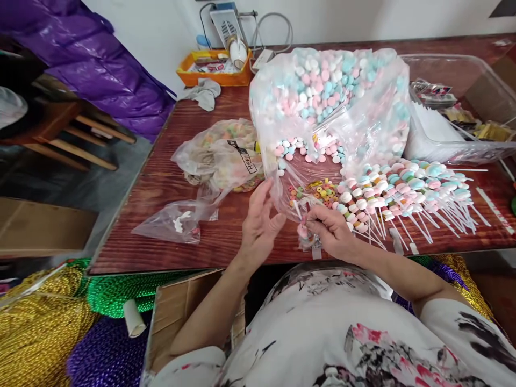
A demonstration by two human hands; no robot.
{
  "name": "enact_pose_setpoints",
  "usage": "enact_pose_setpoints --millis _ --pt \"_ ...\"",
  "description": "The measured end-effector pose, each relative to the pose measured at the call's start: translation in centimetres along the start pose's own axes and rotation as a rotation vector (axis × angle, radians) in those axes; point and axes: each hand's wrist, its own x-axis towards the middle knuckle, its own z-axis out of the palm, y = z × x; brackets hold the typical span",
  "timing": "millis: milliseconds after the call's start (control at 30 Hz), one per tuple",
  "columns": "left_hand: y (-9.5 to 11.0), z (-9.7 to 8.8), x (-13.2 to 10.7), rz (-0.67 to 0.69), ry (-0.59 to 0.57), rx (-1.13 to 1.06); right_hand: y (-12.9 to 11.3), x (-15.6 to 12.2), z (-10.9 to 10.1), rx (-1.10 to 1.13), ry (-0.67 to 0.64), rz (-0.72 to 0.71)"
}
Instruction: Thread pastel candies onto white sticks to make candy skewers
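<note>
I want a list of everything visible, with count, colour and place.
table: one, reddish, centre
large bag of pastel pieces: one, clear, table's middle
skewers: many, pink, white, blue, table's right
small rings: many, multicoloured, before large bag
printed bag: one, clear, left of large bag
flat bag: one, clear, table's left
tub: one, clear, right back
tray: one, orange, back
vented device: one, grey, by tray
cloth: one, grey, before tray
wrapped bundle: one, purple, upper left
stool: one, brown, left
cardboard boxes: at least two, brown, lower left
bead strands: many, gold, green, purple, below table
shirt: one, white, printed, bottom
left hand: one, open, beside large bag
right hand: one, at pink piece, grip unclear
</note>
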Motion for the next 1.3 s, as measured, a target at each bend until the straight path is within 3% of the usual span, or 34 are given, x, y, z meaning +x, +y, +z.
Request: enact_pose_setpoints --millis 33,100,167,233,367,433,500,600,667,733,767,833,900,967,1033,1100,1133,1200,1300 --pt "0.0 0.3 -0.7 -0.073 -0.011 -0.042 0.2 0.2 -0.1 -0.025 0.029 -0.039" --pt "0.2 1.0 -1.8 -0.167 -0.152 -0.12 0.6 0.4 0.0 -0.006 0.051 -0.065" --pt "0.4 1.2 -2.5 -0.146 -0.277 -0.062 0.9 0.4 0.4 0.097 0.047 -0.004" --pt "0.5 0.9 -2.8 -0.036 -0.243 0.139 1.3 0.1 1.1 0.282 0.055 0.12" --pt "0.4 0.2 -3.0 0.315 -0.095 0.621 1.5 -0.7 2.4 0.786 0.027 0.47" --pt "0.1 0.2 -3.4 0.416 -0.082 0.697 1.5 -1.1 3.1 0.984 -0.051 0.601" --pt "-0.3 0.0 -4.6 0.416 -0.085 0.711 1.7 -1.5 3.9 1.08 -0.136 0.679" --pt "-0.5 -1.8 -8.7 0.289 -0.112 0.719 2.4 -2.3 5.1 0.943 -0.217 0.74" --pt "-0.4 -4.7 -12.4 0.135 -0.007 0.79 2.8 -3.0 4.8 0.698 -0.25 0.673" --pt "-0.4 -8.3 -15.9 -0.083 0.056 0.964 2.8 -3.7 3.3 0.386 -0.264 0.474" --pt "-0.4 -9.8 -17.1 -0.196 -0.011 1.05 2.7 -4.0 2.1 0.215 -0.263 0.343" --pt "-0.3 -11.0 -17.9 -0.277 -0.034 1.189 2.4 -4.0 -0.8 -0.063 -0.19 0.118" --pt "-0.4 -8.9 -16.3 -0.227 -0.092 1.086 2.1 -3.0 -3.8 -0.201 -0.148 0.081" --pt "-0.6 -4.1 -12.9 -0.035 -0.054 0.813 2.0 -1.1 -6.1 -0.345 -0.075 0.055" --pt "-0.8 1.8 -9.0 0.115 -0.338 0.607 1.8 0.8 -7.5 -0.564 0.002 -0.002" --pt "-0.8 6.9 -5.8 0.223 -0.567 0.662 1.4 2.0 -8.2 -0.811 0.029 -0.045" --pt "-0.9 8.8 -4.8 0.26 -0.63 0.711 1.3 2.1 -8.4 -0.924 0.018 -0.051" --pt "-1.1 10.8 -4.0 0.348 -0.682 0.803 1.1 1.5 -8.8 -1.08 -0.037 -0.038" --pt "-2.2 10.9 -4.5 0.468 -0.662 0.818 1.5 -1.0 -9.8 -1.077 -0.08 0.003"
